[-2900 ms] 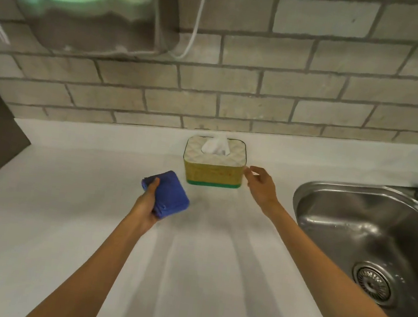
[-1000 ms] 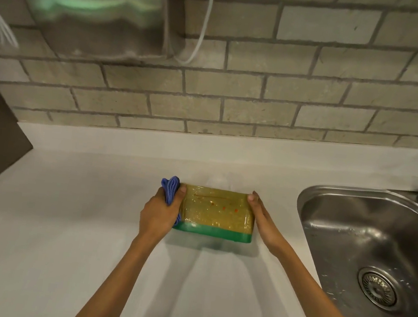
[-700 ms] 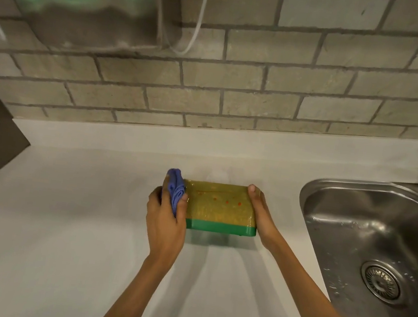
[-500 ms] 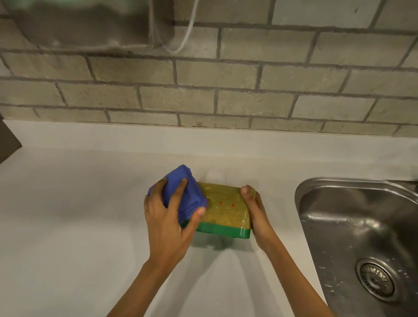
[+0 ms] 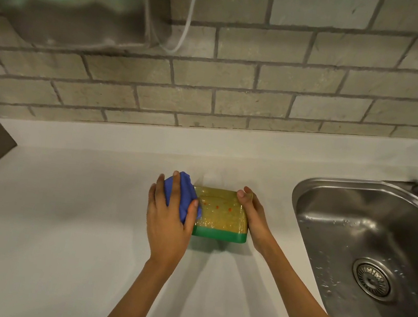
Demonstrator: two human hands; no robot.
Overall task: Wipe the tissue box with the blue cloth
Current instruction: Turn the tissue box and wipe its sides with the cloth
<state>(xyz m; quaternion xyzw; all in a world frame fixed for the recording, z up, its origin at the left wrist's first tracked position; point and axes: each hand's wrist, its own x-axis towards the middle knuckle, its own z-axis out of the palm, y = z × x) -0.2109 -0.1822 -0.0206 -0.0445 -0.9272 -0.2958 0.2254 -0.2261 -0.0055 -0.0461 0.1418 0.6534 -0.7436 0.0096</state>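
1. Since half a second ago the left hand [image 5: 166,222] has slid the blue cloth [image 5: 183,197] a little further over the left end of the tissue box [image 5: 221,214]; three seconds ago the box stood upright near the wall, and now it lies tipped toward the camera on the white tabletop [image 5: 60,218], its green band nearest.
2. The left hand is closed around the bunched cloth, pressing it against the box's upper left part.
3. The right hand [image 5: 253,218] grips the box's right end, thumb on top, steadying it.
4. The wipe looks barely begun; most of the yellow face is still uncovered.
5. Risks, as I judge them: the glossy face may let the box skid sideways under a hard stroke if the right hand slackens; the wet sink [image 5: 369,234] lies near on that side.
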